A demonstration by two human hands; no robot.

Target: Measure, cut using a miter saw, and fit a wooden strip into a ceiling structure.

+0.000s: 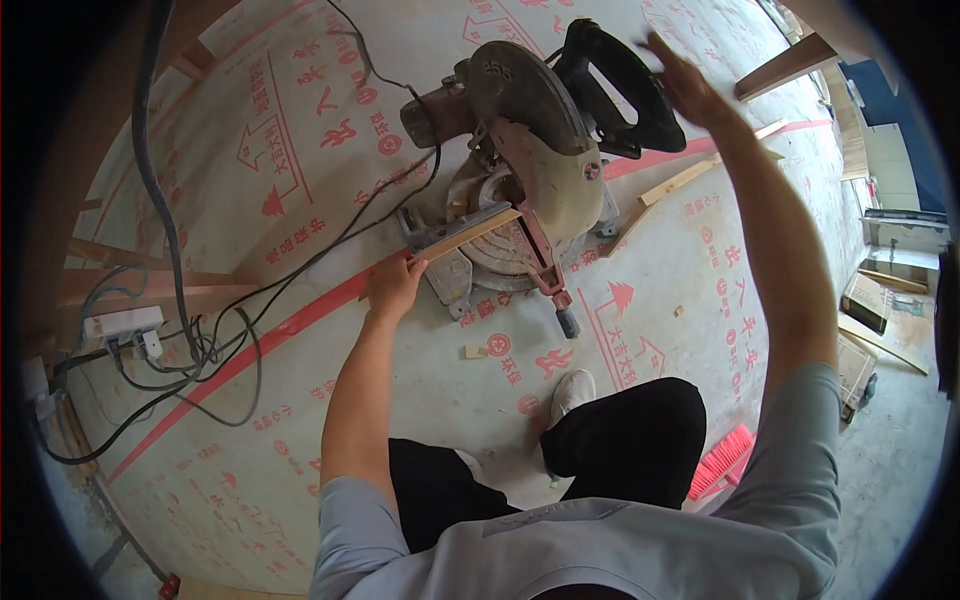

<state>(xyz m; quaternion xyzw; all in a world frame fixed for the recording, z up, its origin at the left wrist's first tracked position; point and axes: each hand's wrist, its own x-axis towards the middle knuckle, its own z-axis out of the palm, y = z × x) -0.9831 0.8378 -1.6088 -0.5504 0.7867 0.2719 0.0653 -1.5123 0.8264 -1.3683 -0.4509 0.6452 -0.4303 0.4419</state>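
Observation:
A miter saw point(545, 185) stands on the floor in front of me, its head raised over the round base. Across the base and along the metal fence lies a narrow wooden strip point(470, 237). My left hand point(393, 287) is closed around the strip's left end, just outside the base. Beside the saw's black loop handle point(672, 128), at its right, my right hand point(688, 88) is lifted with fingers stretched out and nothing in them. The handle is not in its grip. The saw's blade is hidden inside the guard.
Black cables run from the saw to a white power strip point(125, 322) at the left. Another wooden strip point(690, 180) lies right of the saw. Small wood offcuts point(474, 352) and a pink brush point(722, 462) are on the printed floor sheeting. A wooden beam point(787, 68) stands at upper right.

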